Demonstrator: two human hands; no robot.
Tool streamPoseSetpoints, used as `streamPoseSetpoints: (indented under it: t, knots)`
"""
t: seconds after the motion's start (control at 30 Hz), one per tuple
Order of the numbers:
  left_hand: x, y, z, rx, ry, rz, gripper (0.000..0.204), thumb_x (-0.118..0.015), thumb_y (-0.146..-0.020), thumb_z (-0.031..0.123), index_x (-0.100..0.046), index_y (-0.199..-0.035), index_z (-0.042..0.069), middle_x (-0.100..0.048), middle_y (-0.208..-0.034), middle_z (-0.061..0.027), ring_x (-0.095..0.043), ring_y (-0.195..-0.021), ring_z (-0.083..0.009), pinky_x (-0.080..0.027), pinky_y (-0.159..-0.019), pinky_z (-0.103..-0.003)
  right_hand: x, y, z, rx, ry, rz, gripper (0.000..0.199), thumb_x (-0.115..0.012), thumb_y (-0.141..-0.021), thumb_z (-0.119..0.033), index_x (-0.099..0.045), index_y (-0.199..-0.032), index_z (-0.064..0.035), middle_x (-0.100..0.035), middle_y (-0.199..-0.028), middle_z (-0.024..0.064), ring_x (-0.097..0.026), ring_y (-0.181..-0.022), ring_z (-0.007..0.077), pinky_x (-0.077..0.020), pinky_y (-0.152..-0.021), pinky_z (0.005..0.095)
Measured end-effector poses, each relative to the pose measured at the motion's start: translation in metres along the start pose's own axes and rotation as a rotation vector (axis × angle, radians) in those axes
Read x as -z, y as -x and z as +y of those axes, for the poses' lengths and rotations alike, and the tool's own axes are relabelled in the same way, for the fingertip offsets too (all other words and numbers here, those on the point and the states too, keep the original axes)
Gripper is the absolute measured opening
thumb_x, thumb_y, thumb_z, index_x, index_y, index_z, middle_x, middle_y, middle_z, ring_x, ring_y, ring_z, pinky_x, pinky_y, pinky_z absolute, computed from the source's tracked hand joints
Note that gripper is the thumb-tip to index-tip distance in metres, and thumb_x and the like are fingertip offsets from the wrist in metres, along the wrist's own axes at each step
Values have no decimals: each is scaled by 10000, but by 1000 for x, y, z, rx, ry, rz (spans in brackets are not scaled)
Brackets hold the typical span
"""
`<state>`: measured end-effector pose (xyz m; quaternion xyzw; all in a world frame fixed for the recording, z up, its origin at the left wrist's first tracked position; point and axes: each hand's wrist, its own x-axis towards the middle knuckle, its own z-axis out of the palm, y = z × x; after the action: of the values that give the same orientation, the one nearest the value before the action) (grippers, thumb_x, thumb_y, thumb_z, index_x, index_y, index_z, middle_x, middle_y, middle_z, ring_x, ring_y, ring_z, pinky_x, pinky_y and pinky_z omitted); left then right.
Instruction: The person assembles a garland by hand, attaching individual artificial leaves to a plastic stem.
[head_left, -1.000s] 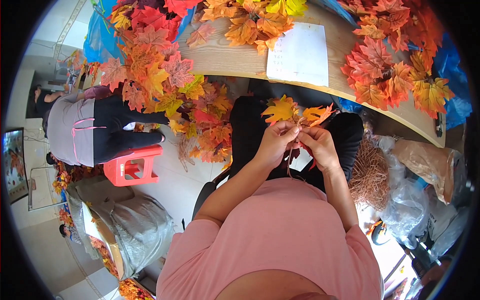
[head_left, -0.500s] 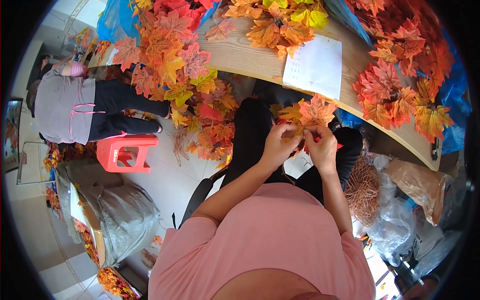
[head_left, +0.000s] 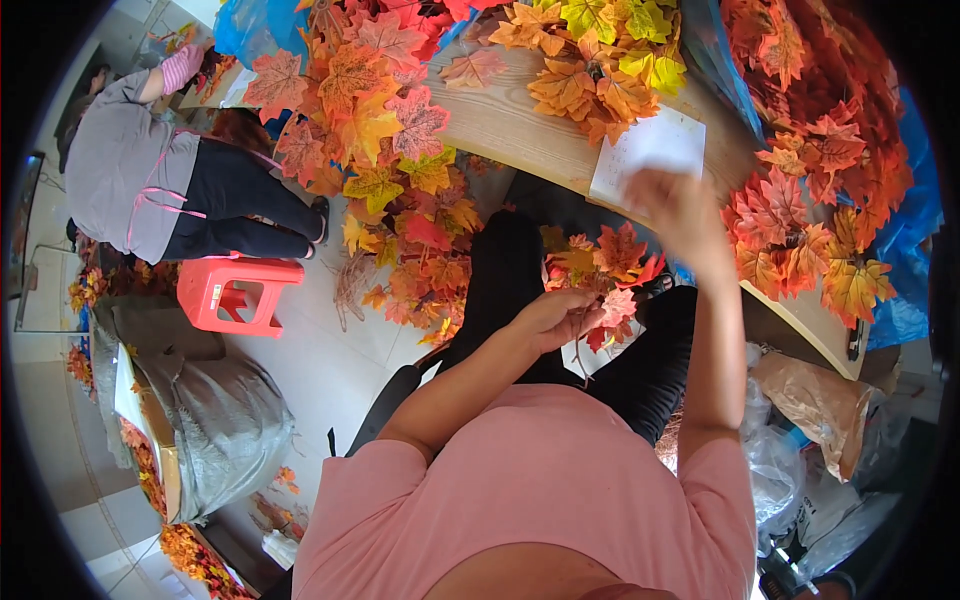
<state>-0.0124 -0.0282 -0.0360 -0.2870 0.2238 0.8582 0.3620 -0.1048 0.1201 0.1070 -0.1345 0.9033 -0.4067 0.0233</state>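
A single head-worn fisheye camera looks steeply down over the wearer's chest and lap, close enough that both forearms rise from the lower edge. It faces the wooden worktop (head_left: 520,125), which curves across the top of the frame, its straight edge bent by the lens. The floor (head_left: 300,350) fills the left side, and a dark rim rings the view.

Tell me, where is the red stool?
In the head view the red stool stands on the floor at the person's left, just below a seated co-worker and above a grey sack.
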Motion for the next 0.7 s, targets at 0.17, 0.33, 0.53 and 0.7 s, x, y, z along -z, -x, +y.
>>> streamPoseSetpoints:
  t: [0.17, 0.33, 0.53, 0.7]
  knots:
    - [-3, -11, -8, -19, -18, -26, 118, -503, -857, 36, -532, -961, -12, -534, -838, -76, -551, -707, -107, -497, -567, -174, 3, -136, 33, 147, 108, 409, 215, -581, -802, -260, -672, -896, -90, -655, -785, 120, -634, -728, 272, -484, -681, 332]
    - [7, 0, -6, -31, -26, -74, 104, -535, -857, 80, -544, -919, -3, -540, -801, -38, -465, -604, -54, -361, -432, -144, -13, -170, 38, 146, 166, 279, 235, -606, -784, -274, -673, -932, -104, -660, -805, 113, -633, -743, 251, -488, -716, 327]
    - [8, 2, -7, -95, -118, -32, 123, -527, -881, 123, -558, -957, 32, -585, -829, -20, -445, -566, -26, -334, -414, -126, 9, -158, 32, 189, 122, 368, 218, -599, -817, -223, -635, -925, -37, -650, -760, 75, -597, -655, 126, -464, -650, 268]
    - [1, 11, 3, -141, -86, -10, 153, -494, -830, 81, -553, -952, 9, -596, -842, -37, -473, -574, -60, -380, -452, -146, 21, -74, -49, 152, -54, 338, 148, -612, -775, -83, -559, -784, 55, -589, -686, 189, -581, -608, 288, -449, -568, 349]
